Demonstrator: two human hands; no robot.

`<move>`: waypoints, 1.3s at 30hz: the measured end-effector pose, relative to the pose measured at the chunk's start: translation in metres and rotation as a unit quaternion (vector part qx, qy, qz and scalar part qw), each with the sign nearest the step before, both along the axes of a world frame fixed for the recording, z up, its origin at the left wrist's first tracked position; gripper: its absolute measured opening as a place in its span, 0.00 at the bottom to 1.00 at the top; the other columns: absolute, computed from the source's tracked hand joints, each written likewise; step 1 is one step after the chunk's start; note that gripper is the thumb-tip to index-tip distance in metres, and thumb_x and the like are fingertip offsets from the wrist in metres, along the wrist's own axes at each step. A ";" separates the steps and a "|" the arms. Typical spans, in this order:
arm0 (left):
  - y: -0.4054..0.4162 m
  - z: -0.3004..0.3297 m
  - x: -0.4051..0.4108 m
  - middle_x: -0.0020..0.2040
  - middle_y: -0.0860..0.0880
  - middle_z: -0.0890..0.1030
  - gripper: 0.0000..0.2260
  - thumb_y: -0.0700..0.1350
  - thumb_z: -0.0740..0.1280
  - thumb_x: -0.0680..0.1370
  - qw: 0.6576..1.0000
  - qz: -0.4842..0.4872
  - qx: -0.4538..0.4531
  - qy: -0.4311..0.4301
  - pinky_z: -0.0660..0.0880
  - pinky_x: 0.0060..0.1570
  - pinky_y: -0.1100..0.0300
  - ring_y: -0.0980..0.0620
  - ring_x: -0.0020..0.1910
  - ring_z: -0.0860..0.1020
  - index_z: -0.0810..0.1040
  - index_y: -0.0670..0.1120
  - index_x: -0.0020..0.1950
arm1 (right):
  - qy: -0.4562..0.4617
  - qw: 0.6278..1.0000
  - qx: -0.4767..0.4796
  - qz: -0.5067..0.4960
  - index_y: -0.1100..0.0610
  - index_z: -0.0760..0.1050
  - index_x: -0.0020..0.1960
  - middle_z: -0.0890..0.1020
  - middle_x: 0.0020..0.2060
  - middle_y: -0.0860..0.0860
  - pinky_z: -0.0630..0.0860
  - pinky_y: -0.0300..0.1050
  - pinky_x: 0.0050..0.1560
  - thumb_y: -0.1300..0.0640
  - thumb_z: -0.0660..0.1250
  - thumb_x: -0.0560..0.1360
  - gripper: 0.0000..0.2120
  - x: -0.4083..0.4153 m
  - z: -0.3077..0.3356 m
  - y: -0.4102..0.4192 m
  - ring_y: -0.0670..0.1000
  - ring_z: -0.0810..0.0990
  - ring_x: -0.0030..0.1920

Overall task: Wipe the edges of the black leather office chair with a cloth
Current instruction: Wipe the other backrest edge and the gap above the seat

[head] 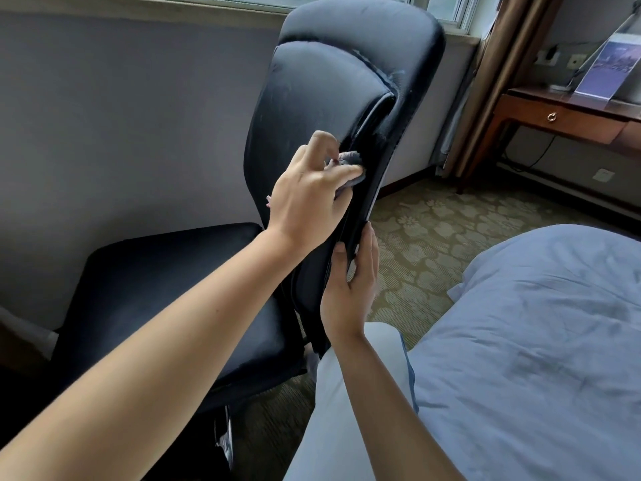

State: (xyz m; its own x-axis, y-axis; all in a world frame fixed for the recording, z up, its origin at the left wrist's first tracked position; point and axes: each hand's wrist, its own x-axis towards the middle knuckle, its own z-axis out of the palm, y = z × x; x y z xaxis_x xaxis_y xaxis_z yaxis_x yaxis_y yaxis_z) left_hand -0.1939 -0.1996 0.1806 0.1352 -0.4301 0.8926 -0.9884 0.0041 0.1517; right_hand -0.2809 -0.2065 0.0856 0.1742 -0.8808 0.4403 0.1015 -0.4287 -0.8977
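Note:
The black leather office chair [322, 98] stands side-on in the middle of the head view, its backrest rising toward the window and its seat at lower left. My left hand [308, 199] grips a small grey cloth [350, 161] and presses it against the right side edge of the backrest, at mid height. Most of the cloth is hidden under my fingers. Lower down, my right hand [350, 282] holds the same edge, thumb on the front face and fingers wrapped behind it.
A bed with a pale blue cover [541, 341] fills the lower right. A wooden desk [562, 116] with a drawer stands at the far right under a curtain. Patterned carpet [433, 223] lies between them. A grey wall and window sill sit behind the chair.

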 end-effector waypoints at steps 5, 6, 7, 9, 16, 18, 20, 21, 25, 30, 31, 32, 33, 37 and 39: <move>0.009 -0.026 0.009 0.50 0.51 0.66 0.09 0.43 0.64 0.75 0.996 0.014 0.019 -0.088 0.73 0.30 0.54 0.45 0.43 0.72 0.84 0.49 0.45 | -0.002 1.000 0.013 0.022 0.55 0.63 0.74 0.67 0.71 0.46 0.62 0.50 0.72 0.46 0.58 0.76 0.28 -0.005 0.001 -0.003 0.42 0.62 0.72; 0.009 -0.029 0.012 0.51 0.51 0.67 0.08 0.43 0.65 0.75 0.995 0.014 0.014 -0.097 0.73 0.31 0.54 0.46 0.43 0.71 0.84 0.50 0.46 | 0.000 1.000 0.012 0.026 0.54 0.63 0.74 0.67 0.72 0.46 0.62 0.51 0.72 0.47 0.58 0.76 0.28 -0.007 0.001 -0.003 0.42 0.62 0.72; 0.009 -0.031 0.013 0.52 0.51 0.68 0.08 0.42 0.66 0.74 0.994 0.012 0.007 -0.106 0.73 0.32 0.53 0.47 0.43 0.71 0.84 0.50 0.47 | 0.002 0.999 0.012 0.031 0.54 0.63 0.74 0.66 0.72 0.46 0.62 0.51 0.72 0.47 0.58 0.76 0.28 -0.008 0.000 -0.004 0.42 0.62 0.72; 0.009 -0.033 0.015 0.53 0.51 0.70 0.07 0.43 0.67 0.76 0.993 0.006 -0.008 -0.120 0.74 0.34 0.51 0.47 0.43 0.72 0.84 0.49 0.49 | 0.001 0.999 0.013 0.037 0.54 0.62 0.74 0.66 0.72 0.46 0.61 0.51 0.72 0.47 0.58 0.77 0.28 -0.009 -0.001 -0.004 0.41 0.61 0.73; 0.008 -0.033 0.013 0.53 0.45 0.79 0.06 0.39 0.68 0.77 0.993 -0.015 -0.057 -0.107 0.76 0.44 0.55 0.44 0.43 0.77 0.84 0.43 0.50 | -0.014 0.999 0.016 0.036 0.55 0.63 0.74 0.67 0.72 0.47 0.62 0.53 0.72 0.44 0.57 0.75 0.30 -0.007 0.000 -0.003 0.42 0.62 0.72; 0.007 -0.027 0.011 0.50 0.43 0.82 0.07 0.37 0.69 0.75 0.993 -0.013 -0.066 -0.096 0.76 0.48 0.56 0.45 0.45 0.77 0.83 0.39 0.53 | -0.012 0.999 0.017 0.036 0.54 0.63 0.74 0.66 0.72 0.46 0.62 0.53 0.72 0.42 0.56 0.74 0.31 -0.007 0.000 -0.003 0.42 0.62 0.72; 0.004 -0.018 0.007 0.50 0.45 0.82 0.12 0.37 0.70 0.73 0.995 -0.016 -0.075 -0.057 0.75 0.50 0.58 0.48 0.47 0.76 0.80 0.38 0.56 | -0.013 0.999 0.019 0.036 0.54 0.62 0.74 0.66 0.72 0.46 0.62 0.53 0.72 0.41 0.56 0.74 0.32 -0.006 0.000 -0.003 0.42 0.62 0.72; 0.003 -0.015 0.005 0.50 0.47 0.82 0.13 0.36 0.71 0.72 0.996 -0.024 -0.080 -0.024 0.75 0.50 0.59 0.49 0.47 0.76 0.79 0.38 0.56 | -0.016 0.999 0.019 0.034 0.54 0.62 0.74 0.66 0.72 0.46 0.62 0.53 0.72 0.41 0.56 0.74 0.32 -0.005 -0.001 -0.003 0.42 0.62 0.72; 0.001 -0.016 0.004 0.49 0.51 0.82 0.18 0.36 0.71 0.69 0.994 -0.062 -0.087 0.034 0.75 0.49 0.61 0.52 0.48 0.78 0.71 0.46 0.54 | -0.020 0.999 0.016 0.034 0.54 0.61 0.74 0.66 0.72 0.47 0.63 0.53 0.71 0.43 0.57 0.74 0.32 -0.004 -0.002 -0.003 0.43 0.62 0.72; -0.002 -0.022 0.011 0.42 0.49 0.82 0.11 0.33 0.70 0.68 0.993 -0.043 -0.071 -0.084 0.76 0.40 0.56 0.53 0.44 0.75 0.76 0.42 0.47 | -0.044 0.998 0.008 0.038 0.56 0.62 0.74 0.67 0.72 0.49 0.64 0.55 0.71 0.45 0.58 0.74 0.30 -0.003 -0.005 -0.006 0.45 0.63 0.72; -0.001 -0.023 0.012 0.41 0.49 0.82 0.10 0.33 0.69 0.69 0.992 -0.040 -0.064 -0.102 0.75 0.39 0.56 0.53 0.43 0.75 0.76 0.43 0.47 | -0.050 0.998 0.009 0.041 0.57 0.63 0.74 0.67 0.72 0.49 0.64 0.55 0.71 0.46 0.59 0.75 0.30 -0.003 -0.006 -0.007 0.45 0.63 0.72; 0.000 -0.026 0.013 0.41 0.49 0.82 0.08 0.33 0.69 0.69 0.991 -0.039 -0.050 -0.117 0.75 0.39 0.55 0.53 0.43 0.75 0.77 0.42 0.46 | -0.057 0.997 0.011 0.046 0.57 0.63 0.73 0.68 0.71 0.49 0.63 0.55 0.71 0.47 0.59 0.75 0.29 -0.003 -0.007 -0.008 0.45 0.63 0.72; 0.001 -0.031 0.016 0.40 0.49 0.82 0.07 0.33 0.69 0.70 0.990 -0.035 -0.032 -0.133 0.74 0.39 0.55 0.53 0.44 0.75 0.79 0.41 0.46 | -0.064 0.996 0.014 0.052 0.56 0.63 0.73 0.68 0.71 0.49 0.63 0.55 0.71 0.47 0.59 0.75 0.29 -0.004 -0.007 -0.008 0.45 0.64 0.72; 0.010 -0.061 0.024 0.37 0.52 0.81 0.07 0.33 0.70 0.70 0.979 -0.012 0.028 -0.201 0.71 0.43 0.56 0.53 0.48 0.75 0.81 0.42 0.46 | -0.079 0.993 0.013 0.087 0.53 0.63 0.72 0.68 0.71 0.48 0.63 0.48 0.72 0.50 0.59 0.76 0.25 -0.007 -0.006 -0.011 0.43 0.63 0.72; 0.012 -0.069 0.024 0.35 0.52 0.80 0.07 0.34 0.70 0.71 0.972 -0.004 0.036 -0.231 0.70 0.44 0.57 0.52 0.48 0.75 0.80 0.43 0.46 | -0.078 0.992 0.013 0.095 0.52 0.62 0.71 0.67 0.71 0.48 0.62 0.42 0.72 0.54 0.60 0.77 0.23 -0.008 -0.006 -0.012 0.41 0.63 0.72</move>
